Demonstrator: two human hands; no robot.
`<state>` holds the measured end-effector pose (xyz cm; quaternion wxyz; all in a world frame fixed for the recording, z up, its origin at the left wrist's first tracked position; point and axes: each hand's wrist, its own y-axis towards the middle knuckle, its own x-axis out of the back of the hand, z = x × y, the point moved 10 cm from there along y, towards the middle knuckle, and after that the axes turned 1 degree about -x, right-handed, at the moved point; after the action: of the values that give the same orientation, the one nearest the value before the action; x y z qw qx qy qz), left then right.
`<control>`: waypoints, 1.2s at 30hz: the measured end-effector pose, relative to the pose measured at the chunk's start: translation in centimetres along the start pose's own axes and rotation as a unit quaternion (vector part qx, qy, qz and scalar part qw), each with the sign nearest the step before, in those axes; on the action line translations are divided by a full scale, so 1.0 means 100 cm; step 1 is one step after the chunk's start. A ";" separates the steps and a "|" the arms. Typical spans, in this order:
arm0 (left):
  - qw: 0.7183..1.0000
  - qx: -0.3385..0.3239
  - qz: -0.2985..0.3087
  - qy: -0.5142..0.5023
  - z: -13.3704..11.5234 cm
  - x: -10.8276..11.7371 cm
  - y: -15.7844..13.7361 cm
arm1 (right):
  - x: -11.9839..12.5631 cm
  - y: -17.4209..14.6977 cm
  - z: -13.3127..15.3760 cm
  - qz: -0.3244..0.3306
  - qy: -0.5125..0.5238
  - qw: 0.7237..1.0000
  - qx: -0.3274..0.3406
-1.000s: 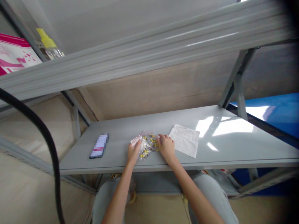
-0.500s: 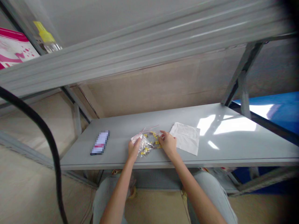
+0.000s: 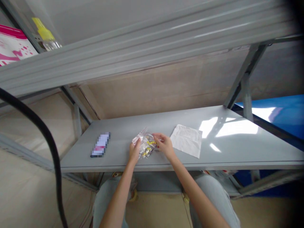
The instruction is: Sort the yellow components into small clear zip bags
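Observation:
My left hand is closed, thumb on top, around the side of a clear plastic zip bag that has small yellow and dark pieces at its lower end. From the other side, my right hand pinches at the edge of a cluster of small yellow pieces, which overlaps the bag. Whether that cluster is strung together or inside a second clear film, I cannot tell. Beside my right hand a white cloth-like square lies flat on the grey shelf top.
On the left of the shelf top lies a phone, its screen blurred. An upper grey shelf beam crosses overhead, holding a yellow-capped spray bottle and a pink-and-white package. A black hose curves down at left.
My right hand has moved left, bringing the yellow cluster up against the clear bag so that they now overlap. My left hand keeps its hold on the bag. The view has shifted slightly.

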<state>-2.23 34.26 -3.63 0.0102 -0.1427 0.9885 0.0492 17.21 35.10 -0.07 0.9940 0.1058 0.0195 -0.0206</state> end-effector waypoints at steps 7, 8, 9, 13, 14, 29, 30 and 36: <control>0.999 0.011 0.001 -0.038 -0.003 -0.002 -0.001 | -0.017 -0.010 -0.008 0.015 -0.083 0.996 -0.004; 0.999 0.016 0.003 -0.042 -0.003 -0.004 -0.001 | -0.017 -0.010 -0.007 0.012 -0.090 0.996 0.002; 0.999 0.018 0.005 -0.042 -0.004 -0.004 -0.002 | -0.016 -0.011 -0.006 0.010 -0.096 0.995 0.008; 1.000 -0.013 0.013 0.010 -0.011 -0.007 -0.003 | -0.025 -0.016 -0.004 0.039 -0.121 0.992 0.020; 0.999 -0.026 0.015 0.028 -0.013 -0.007 -0.003 | -0.029 -0.017 -0.003 0.058 -0.130 0.990 0.023; 1.000 -0.012 -0.021 0.020 -0.007 0.002 -0.001 | 0.025 -0.011 0.002 -0.054 -0.519 0.853 -0.022; 1.000 -0.012 -0.020 0.017 -0.007 0.001 -0.001 | 0.026 -0.011 0.000 -0.050 -0.521 0.852 -0.029; 1.000 -0.007 -0.024 0.009 -0.009 0.001 -0.002 | 0.031 -0.002 -0.013 -0.026 -0.487 0.872 -0.054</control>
<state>-2.26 33.96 -2.76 0.0011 -0.1673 0.9844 0.0547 20.25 35.05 -1.56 0.8810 0.0281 -0.4628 -0.0939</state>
